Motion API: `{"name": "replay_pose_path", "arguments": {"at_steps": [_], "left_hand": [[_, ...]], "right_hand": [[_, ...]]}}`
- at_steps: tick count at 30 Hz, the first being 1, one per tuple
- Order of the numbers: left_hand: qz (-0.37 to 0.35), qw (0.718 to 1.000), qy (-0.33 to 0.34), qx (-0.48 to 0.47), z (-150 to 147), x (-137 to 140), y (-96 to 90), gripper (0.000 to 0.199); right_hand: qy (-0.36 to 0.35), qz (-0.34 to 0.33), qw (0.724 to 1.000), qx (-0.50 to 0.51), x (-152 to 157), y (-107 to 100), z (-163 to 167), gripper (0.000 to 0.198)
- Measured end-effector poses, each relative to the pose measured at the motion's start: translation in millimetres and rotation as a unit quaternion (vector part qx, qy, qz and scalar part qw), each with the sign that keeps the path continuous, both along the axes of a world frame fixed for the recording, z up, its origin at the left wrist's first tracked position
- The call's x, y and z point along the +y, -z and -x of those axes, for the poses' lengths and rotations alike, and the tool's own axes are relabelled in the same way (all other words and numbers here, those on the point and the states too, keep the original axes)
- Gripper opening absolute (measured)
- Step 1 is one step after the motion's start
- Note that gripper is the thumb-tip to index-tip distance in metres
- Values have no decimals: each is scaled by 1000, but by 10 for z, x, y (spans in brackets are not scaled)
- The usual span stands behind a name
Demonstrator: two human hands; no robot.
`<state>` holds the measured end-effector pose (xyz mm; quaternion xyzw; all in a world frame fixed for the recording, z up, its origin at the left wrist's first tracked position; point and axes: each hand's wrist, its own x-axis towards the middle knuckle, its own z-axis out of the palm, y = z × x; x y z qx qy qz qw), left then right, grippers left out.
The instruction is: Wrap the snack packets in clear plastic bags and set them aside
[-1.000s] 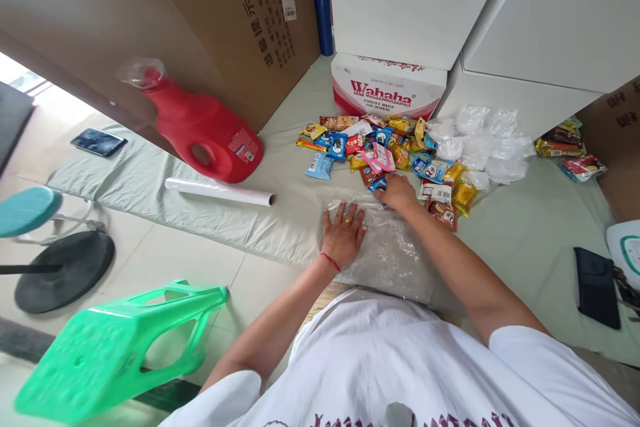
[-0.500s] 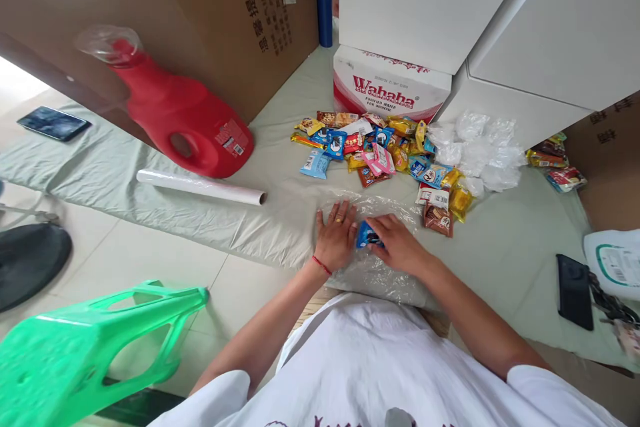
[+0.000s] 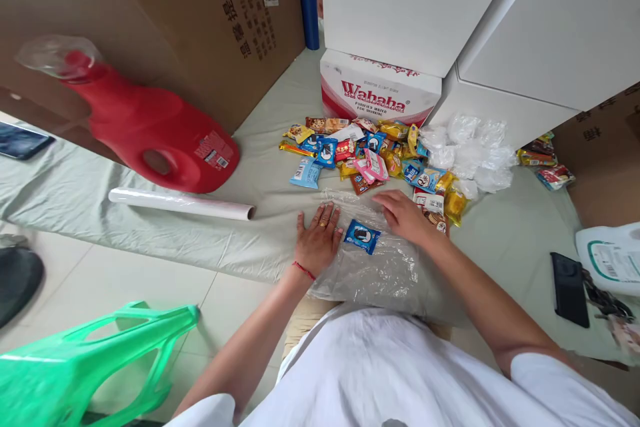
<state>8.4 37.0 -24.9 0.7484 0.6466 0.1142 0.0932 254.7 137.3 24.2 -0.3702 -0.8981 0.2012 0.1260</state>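
My left hand (image 3: 319,238) lies flat with fingers spread on a sheet of clear plastic film (image 3: 370,273), left of a blue snack packet (image 3: 363,236). That packet rests on the film, showing a dark cookie on its wrapper, and neither hand holds it. Beyond it, my right hand (image 3: 403,217) hovers over the film's far part, holding nothing that I can see, its forefinger stretched towards the snack pile. Several colourful wrapped snacks (image 3: 370,160) are heaped ahead of both hands. Beside the heap sit clear plastic-wrapped bundles (image 3: 467,152).
A roll of film (image 3: 183,204) and a red jug (image 3: 165,137) lie to the left. Behind the snacks stands a Wahaha carton (image 3: 377,90) under white cabinets. A green stool (image 3: 105,353) is at lower left; a black phone (image 3: 570,290) and white bottle (image 3: 613,257) are at right.
My right hand has let go of the blue snack packet and moved away towards the snack pile. The packet now lies on the film. My left hand stays flat, and the view has shifted slightly.
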Motion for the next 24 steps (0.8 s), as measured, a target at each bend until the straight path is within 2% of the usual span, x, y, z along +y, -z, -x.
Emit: {"name": "replay_pose_path", "arguments": {"at_steps": [3, 7, 10, 14, 16, 18, 21, 23, 24], "left_hand": [[1, 1000, -17, -4, -16, -56, 21, 57], [-7, 999, -35, -13, -22, -118, 61, 56], [-11, 999, -36, -19, -20, -130, 69, 57], [-9, 999, -35, -23, -16, -124, 51, 56], [-7, 999, -34, -24, -14, -122, 41, 56], [-6, 999, -34, -23, -11, -121, 37, 57], [-6, 999, -31, -24, -9, -123, 41, 57], [-9, 999, -31, -25, -9, -123, 44, 57], [-10, 999, -32, -25, -9, -123, 44, 57]], "right_hand": [[-12, -38, 991, -128, 414, -69, 297, 57], [22, -69, 971, -227, 739, -57, 517, 55], [21, -77, 970, -230, 783, -54, 487, 51], [18, -55, 970, -238, 733, -79, 347, 60], [23, -51, 968, -244, 686, -117, 276, 57], [48, -51, 974, -215, 602, -181, 204, 48], [131, -7, 988, -84, 374, -309, 87, 35], [142, 100, 985, 18, 169, -386, 30, 42], [117, 174, 976, 53, 64, -412, 17, 46]]}}
